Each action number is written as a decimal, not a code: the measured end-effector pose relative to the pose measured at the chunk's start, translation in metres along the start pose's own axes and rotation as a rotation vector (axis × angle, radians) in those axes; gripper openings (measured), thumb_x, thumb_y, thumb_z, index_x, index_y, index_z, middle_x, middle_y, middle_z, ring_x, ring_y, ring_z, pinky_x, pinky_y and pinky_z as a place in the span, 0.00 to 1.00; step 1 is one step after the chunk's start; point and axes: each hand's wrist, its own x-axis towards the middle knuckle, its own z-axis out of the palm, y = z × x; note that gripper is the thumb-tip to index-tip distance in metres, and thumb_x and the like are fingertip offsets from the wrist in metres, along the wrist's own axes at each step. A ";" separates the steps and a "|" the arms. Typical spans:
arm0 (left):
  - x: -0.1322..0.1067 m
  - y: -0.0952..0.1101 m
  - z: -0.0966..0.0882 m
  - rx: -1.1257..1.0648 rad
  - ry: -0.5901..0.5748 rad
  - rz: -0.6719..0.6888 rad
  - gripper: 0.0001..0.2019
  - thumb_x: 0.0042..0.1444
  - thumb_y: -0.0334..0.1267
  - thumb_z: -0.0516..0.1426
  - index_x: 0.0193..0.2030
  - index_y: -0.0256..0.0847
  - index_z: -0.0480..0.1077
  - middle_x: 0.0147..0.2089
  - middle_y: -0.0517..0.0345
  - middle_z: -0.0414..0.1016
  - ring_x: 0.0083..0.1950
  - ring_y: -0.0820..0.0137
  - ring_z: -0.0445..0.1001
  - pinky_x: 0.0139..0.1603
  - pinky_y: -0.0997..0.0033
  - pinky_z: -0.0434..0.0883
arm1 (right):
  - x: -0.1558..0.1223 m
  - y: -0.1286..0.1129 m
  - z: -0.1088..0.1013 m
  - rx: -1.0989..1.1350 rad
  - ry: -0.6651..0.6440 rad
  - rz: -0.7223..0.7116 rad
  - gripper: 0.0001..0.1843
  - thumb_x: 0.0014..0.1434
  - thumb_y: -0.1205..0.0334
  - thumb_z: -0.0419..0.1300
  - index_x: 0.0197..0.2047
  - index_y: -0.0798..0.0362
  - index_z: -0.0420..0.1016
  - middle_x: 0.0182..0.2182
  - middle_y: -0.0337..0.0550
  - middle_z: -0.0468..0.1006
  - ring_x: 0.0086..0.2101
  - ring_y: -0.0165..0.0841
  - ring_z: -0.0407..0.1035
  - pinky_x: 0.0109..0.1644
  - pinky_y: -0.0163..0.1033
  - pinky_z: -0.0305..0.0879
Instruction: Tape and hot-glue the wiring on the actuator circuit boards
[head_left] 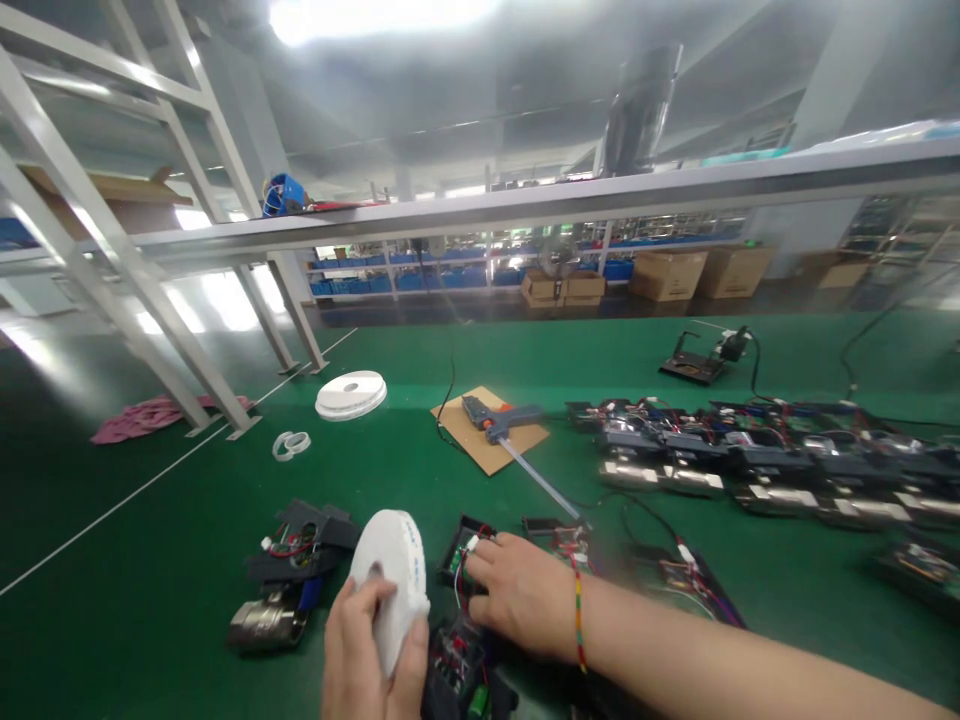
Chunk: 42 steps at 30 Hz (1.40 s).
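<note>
Left hand [375,655] gripping tape roll [394,590], upright

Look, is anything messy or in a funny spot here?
Yes. A pink cloth lies crumpled by the frame legs, far from the left hand holding the tape roll. The glue gun rests on cardboard, its stick poking out.

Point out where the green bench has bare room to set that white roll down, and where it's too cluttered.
Bare green mat lies left of the near black assembly, out to the white line. More lies between the flat tape rolls, the cardboard and the white roll in the left hand. Crowded: around the right hand and the row of assemblies on the right.
</note>
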 end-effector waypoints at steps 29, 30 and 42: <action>0.069 0.025 0.019 -0.072 -0.612 -0.069 0.16 0.64 0.50 0.46 0.53 0.43 0.59 0.50 0.49 0.71 0.53 0.58 0.72 0.56 0.55 0.70 | -0.024 0.035 0.012 1.297 0.228 0.368 0.05 0.59 0.63 0.62 0.39 0.53 0.73 0.25 0.32 0.69 0.26 0.27 0.64 0.31 0.30 0.60; 0.069 0.026 0.019 -0.064 -0.627 -0.062 0.16 0.65 0.49 0.46 0.54 0.43 0.59 0.52 0.48 0.70 0.55 0.57 0.71 0.58 0.53 0.68 | -0.025 0.036 0.011 1.274 0.271 0.395 0.05 0.60 0.62 0.61 0.39 0.53 0.74 0.25 0.33 0.70 0.27 0.28 0.64 0.32 0.31 0.60; 0.074 0.049 0.031 -0.010 -0.684 -0.019 0.17 0.64 0.49 0.43 0.55 0.44 0.55 0.57 0.46 0.66 0.59 0.54 0.65 0.62 0.45 0.60 | -0.014 0.039 0.023 1.386 0.471 0.657 0.06 0.65 0.62 0.50 0.35 0.52 0.62 0.24 0.35 0.73 0.22 0.29 0.70 0.29 0.34 0.70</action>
